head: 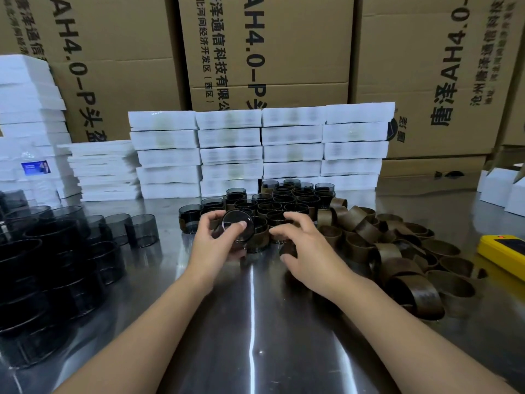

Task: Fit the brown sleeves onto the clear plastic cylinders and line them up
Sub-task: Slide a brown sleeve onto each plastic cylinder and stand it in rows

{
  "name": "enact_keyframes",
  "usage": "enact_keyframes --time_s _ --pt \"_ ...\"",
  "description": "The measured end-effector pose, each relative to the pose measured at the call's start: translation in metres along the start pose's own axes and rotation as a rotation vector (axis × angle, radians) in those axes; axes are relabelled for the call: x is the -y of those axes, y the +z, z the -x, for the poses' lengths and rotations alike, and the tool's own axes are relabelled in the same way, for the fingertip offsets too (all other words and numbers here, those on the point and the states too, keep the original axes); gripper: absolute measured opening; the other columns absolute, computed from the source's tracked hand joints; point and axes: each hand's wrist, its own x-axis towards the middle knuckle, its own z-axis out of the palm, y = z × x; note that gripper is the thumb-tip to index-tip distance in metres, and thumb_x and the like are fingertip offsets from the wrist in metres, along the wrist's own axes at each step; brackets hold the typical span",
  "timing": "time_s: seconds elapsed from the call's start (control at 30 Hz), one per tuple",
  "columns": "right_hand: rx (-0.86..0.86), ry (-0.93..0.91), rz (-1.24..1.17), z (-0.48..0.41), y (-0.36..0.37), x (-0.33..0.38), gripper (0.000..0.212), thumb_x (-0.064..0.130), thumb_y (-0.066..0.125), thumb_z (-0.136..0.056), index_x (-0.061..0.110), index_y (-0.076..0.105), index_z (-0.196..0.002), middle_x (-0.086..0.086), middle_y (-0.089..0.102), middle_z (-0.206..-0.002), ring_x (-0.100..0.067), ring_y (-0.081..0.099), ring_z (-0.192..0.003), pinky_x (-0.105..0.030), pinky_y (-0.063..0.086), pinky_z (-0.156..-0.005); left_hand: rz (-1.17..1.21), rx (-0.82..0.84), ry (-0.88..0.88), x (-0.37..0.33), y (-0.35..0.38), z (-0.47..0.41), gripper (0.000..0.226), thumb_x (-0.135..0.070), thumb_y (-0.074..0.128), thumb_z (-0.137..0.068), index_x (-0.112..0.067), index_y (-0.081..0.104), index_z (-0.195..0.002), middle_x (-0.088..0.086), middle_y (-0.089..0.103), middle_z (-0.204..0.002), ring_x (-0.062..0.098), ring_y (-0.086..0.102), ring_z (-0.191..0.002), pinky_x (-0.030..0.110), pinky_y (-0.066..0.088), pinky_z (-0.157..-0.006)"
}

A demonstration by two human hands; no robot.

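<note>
Behind: three large cardboard cartons [267, 46] stand as a wall at the back of the steel worktop [255, 322]; in front of them are stacks of flat white packs [261, 149], the middle block four columns wide and five high.
Left side: bare smoky clear cylinders [56, 251] lie on their sides in stacked rows, too many to count.
Right side: a heap of loose brown sleeves [383, 245], more than twenty, lies just beside the right forearm; one yellow device [502, 251] and small white boxes [500, 189] are at the edge.
Middle: sleeved cylinders [284, 203], more than twenty, stand upright and touching in a cluster directly beyond both hands.
Left hand [216, 240]: fingers curl round one cylinder [237, 227], tilted with its round face toward the camera, the thumb pressed on that face; it is at the cluster's near edge.
Right hand [304, 245]: fingers spread and half bent, tips at the cluster's front; a dark brown piece [288, 248] shows by the thumb, and whether it is gripped cannot be told.
</note>
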Motion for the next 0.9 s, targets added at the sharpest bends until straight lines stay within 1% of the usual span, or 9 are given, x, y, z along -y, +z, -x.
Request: enact_keyframes --time_s 0.07,0.13,0.3,0.37,0.53,0.6,0.67,0.77,0.9 --pt "-0.073 0.026 -0.042 -0.0009 0.0001 0.0006 0.045 0.005 0.061 -0.086 0.026 0.054 -0.124 0.008 0.023 -0.144 -0.009 0.045 -0.118 -0.022 0.039 -0.097 0.075 0.032 -0.06 0.0004 -0.0016 -0.0005 0.019 -0.017 0.07 -0.085 -0.021 0.059 -0.1 -0.002 0.073 -0.081 0.028 0.073 -0.073 0.029 0.056 -0.055" --pt "-0.17 0.018 -0.081 -0.0025 0.0003 0.0009 0.04 0.007 0.064 -0.084 0.025 0.057 -0.119 0.008 0.031 -0.133 -0.004 0.045 -0.109 -0.02 0.04 -0.091 0.082 0.078 -0.069 -0.0007 -0.0016 0.0005 0.013 -0.017 0.067 -0.088 -0.018 0.06 -0.099 -0.003 0.073 -0.076 0.032 0.073 -0.073 0.029 0.056 -0.055" --pt "-0.303 -0.029 -0.166 -0.0058 0.0008 0.0013 0.025 0.005 0.067 -0.082 0.018 0.066 -0.103 0.011 0.042 -0.106 0.009 0.046 -0.092 -0.013 0.042 -0.085 0.076 0.196 -0.083 -0.0023 0.002 0.0071 0.01 -0.017 0.062 -0.09 -0.025 0.069 -0.091 0.002 0.075 -0.081 0.032 0.073 -0.074 0.027 0.055 -0.052" --pt "-0.293 -0.031 -0.184 -0.0059 0.0024 0.0018 0.025 0.003 0.065 -0.083 0.019 0.066 -0.101 0.009 0.042 -0.106 0.006 0.047 -0.091 -0.011 0.041 -0.084 0.062 0.218 -0.093 -0.0018 0.003 0.008 0.018 -0.018 0.063 -0.09 -0.03 0.073 -0.082 0.002 0.075 -0.082 0.031 0.073 -0.072 0.027 0.054 -0.051" --pt "-0.129 -0.018 -0.169 -0.0027 0.0065 0.0019 0.033 0.004 0.066 -0.081 0.022 0.063 -0.108 0.011 0.039 -0.112 0.001 0.045 -0.1 -0.002 0.033 -0.081 0.063 0.219 -0.094 -0.0023 0.0024 0.0071 0.015 -0.022 0.067 -0.084 -0.032 0.074 -0.077 0.001 0.074 -0.079 0.029 0.073 -0.07 0.027 0.054 -0.051" --pt "-0.094 -0.025 -0.144 -0.0017 0.0068 0.0021 0.035 0.006 0.067 -0.079 0.021 0.061 -0.111 0.009 0.037 -0.114 -0.006 0.044 -0.109 -0.007 0.036 -0.091 0.064 0.216 -0.099 -0.0028 0.0017 0.0065 0.008 -0.026 0.07 -0.077 -0.032 0.074 -0.076 0.0 0.074 -0.079 0.029 0.073 -0.071 0.027 0.054 -0.05" --pt "-0.065 -0.007 -0.052 -0.0014 0.0059 0.0016 0.038 0.012 0.068 -0.079 0.021 0.058 -0.114 0.007 0.035 -0.114 -0.011 0.036 -0.116 -0.019 0.038 -0.097 0.066 0.22 -0.097 -0.0025 0.001 0.0066 0.009 -0.025 0.07 -0.078 -0.033 0.074 -0.075 0.0 0.074 -0.079 0.03 0.073 -0.071 0.027 0.054 -0.05" --pt "-0.041 0.031 0.068 -0.0013 0.0042 -0.0009 0.041 0.016 0.066 -0.079 0.022 0.055 -0.117 0.008 0.031 -0.11 -0.012 0.03 -0.115 -0.015 0.029 -0.094 0.059 0.231 -0.103 -0.0014 0.0008 0.007 0.02 -0.02 0.065 -0.087 -0.033 0.074 -0.074 0.0 0.074 -0.078 0.03 0.073 -0.07 0.026 0.054 -0.05" --pt "-0.027 0.037 0.111 -0.0001 0.004 -0.0011 0.044 0.016 0.066 -0.079 0.019 0.052 -0.121 0.003 0.031 -0.117 -0.014 0.029 -0.117 -0.017 0.028 -0.097 0.043 0.255 -0.111 -0.0014 0.0016 0.0082 0.007 -0.028 0.069 -0.077 -0.033 0.074 -0.078 0.0 0.074 -0.08 0.03 0.073 -0.072 0.027 0.055 -0.051"
